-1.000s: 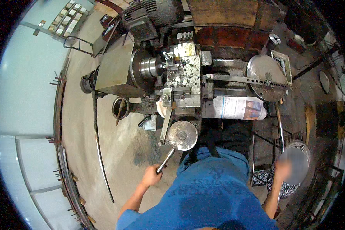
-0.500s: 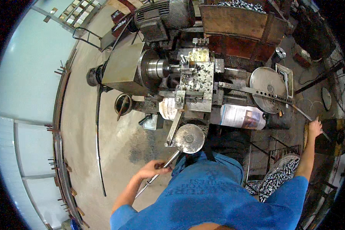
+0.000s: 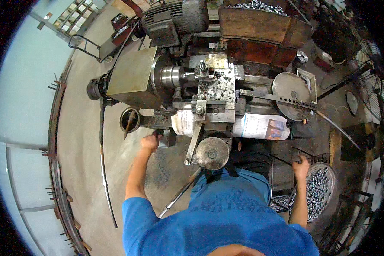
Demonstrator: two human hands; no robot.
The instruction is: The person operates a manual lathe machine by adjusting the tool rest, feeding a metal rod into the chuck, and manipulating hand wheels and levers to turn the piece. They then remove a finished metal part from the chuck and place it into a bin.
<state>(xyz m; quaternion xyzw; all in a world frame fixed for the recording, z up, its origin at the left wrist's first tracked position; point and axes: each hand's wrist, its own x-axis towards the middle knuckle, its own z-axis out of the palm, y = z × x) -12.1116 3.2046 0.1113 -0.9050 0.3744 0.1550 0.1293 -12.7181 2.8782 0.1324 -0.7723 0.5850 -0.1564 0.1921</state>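
My left hand (image 3: pixel 149 143) is closed round a short dark handle (image 3: pixel 159 133) above a small pale tray beside the lathe. What the handle belongs to is hidden. Further right, my right hand (image 3: pixel 301 165) is curled at the edge of a mesh basket (image 3: pixel 331 170) full of small shiny metal parts (image 3: pixel 313 192); anything between its fingers is too small to make out. In front of me stands the lathe, with its metal chuck (image 3: pixel 171 77), oily tool slide (image 3: pixel 217 87) and round plate (image 3: pixel 212 152). A long lever (image 3: pixel 181 193) slopes down from this plate, untouched.
A round pot (image 3: pixel 129 119) with a stick in it sits left of the lathe. At the right are a large disc (image 3: pixel 291 96) and a long rod (image 3: pixel 339 129). Behind the lathe stand a motor (image 3: pixel 175 21) and a rusty bin (image 3: pixel 256 27) of metal parts.
My left hand has let go of the near lever and moved forward to the dark handle. My right hand has left the long rod and come inward to the basket.
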